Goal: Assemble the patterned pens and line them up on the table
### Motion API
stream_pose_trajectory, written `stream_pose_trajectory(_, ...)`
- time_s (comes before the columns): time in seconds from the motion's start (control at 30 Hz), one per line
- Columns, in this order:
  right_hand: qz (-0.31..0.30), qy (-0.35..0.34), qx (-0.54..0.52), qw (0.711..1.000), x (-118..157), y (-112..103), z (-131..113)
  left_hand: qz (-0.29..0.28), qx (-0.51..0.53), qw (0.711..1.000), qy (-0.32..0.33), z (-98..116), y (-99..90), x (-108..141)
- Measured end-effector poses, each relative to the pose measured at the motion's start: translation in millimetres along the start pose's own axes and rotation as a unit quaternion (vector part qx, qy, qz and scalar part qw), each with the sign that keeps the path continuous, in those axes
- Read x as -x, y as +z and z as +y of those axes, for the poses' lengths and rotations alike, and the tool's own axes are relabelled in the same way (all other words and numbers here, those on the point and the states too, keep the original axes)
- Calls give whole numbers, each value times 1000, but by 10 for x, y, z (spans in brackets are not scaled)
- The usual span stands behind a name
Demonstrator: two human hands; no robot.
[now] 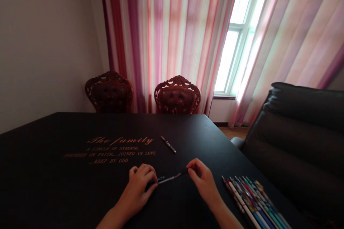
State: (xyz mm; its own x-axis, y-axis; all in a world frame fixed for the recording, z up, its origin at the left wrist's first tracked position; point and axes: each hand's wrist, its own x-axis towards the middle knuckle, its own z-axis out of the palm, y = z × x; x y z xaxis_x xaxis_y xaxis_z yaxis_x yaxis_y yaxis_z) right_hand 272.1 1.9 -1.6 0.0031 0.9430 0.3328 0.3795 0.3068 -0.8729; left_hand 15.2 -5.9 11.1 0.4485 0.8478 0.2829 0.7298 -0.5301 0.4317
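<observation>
A slim pen (169, 178) with a silver barrel lies level above the black table (80, 186), held at both ends. My left hand (139, 182) curls around its end, which has a blue part showing, and hides much of that end. My right hand (201, 180) pinches the dark far end between thumb and fingertips. A second pen (168, 144), silver and black, lies alone on the tabletop beyond my hands. To the right of my right hand is a fanned bunch of several multicoloured pens (251, 200).
Gold lettering (110, 150) is printed on the tabletop at the left. Two carved wooden chairs (177, 94) stand beyond the far edge. A dark padded sofa (292, 143) sits along the right side, with striped curtains and a bright window behind.
</observation>
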Motion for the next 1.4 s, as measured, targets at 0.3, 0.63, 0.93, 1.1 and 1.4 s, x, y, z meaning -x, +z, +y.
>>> stream_pose_trajectory(0.3, -97, 39, -119, 987, 90, 143, -52, 17, 77, 997, 4, 35, -5, 23)
stream_pose_trajectory(0.63, -162, 69, -265, 948, 174, 221, -182, -16, 492, 868, -69, 87, 259, 4)
stream_pose_trajectory(0.93, -191, 79, -302, 931, 240, 370, -172, -35, 572, 816, -71, 156, 323, 13)
stream_pose_trajectory(1.1, -158, 88, -215, 960, 222, 341, -143, -7, 510, 854, -104, 142, 321, -8)
stream_pose_trajectory(1.4, -33, 46, -35, 998, 0, -25, -24, 72, 230, 966, -93, 49, 134, 6)
